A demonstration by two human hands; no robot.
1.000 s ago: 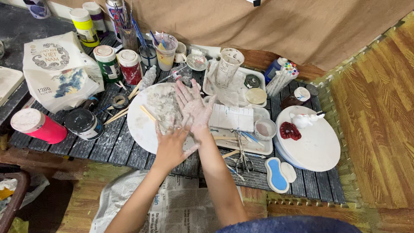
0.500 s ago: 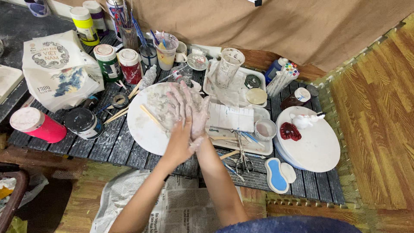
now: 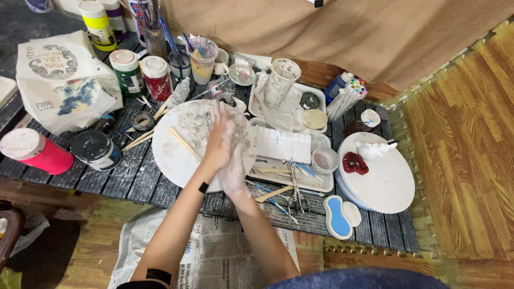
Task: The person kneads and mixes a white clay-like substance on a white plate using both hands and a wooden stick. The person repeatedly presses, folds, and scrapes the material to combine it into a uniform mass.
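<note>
Both hands are pressed together palm to palm over the round white board (image 3: 171,155) at the middle of the frame, the left hand (image 3: 218,143) laid against the right hand (image 3: 235,155). Both are coated in pale grey clay, so the fingers merge and cannot be counted. Whether anything is squeezed between the palms is hidden. The board lies on the dark slatted desk (image 3: 123,179) and is smeared with grey clay under and above the hands; its right edge is covered by the wrists. A thin wooden stick (image 3: 183,143) lies on the board just left of the hands.

Just right of the hands is a white rectangular tray (image 3: 316,184) holding a white ribbed slab (image 3: 282,145), a small pale bowl (image 3: 325,160) and metal scissors (image 3: 297,198) whose tips hang over the tray's near edge. Further right sits a white round turntable (image 3: 388,182) with a dark red clay piece (image 3: 354,163) and a small white figure (image 3: 372,150), too small to make out. A blue and white oval palette (image 3: 338,217) lies below it.

To the left stand a pink cylindrical can (image 3: 35,152), a black lidded jar (image 3: 96,150) and a white printed paper bag (image 3: 64,80). At upper left are a green paint jar (image 3: 126,67) and a red paint jar (image 3: 156,72); the jars behind them are cut off by the top edge. Newspaper (image 3: 214,251) lies on the floor beneath the forearms.
</note>
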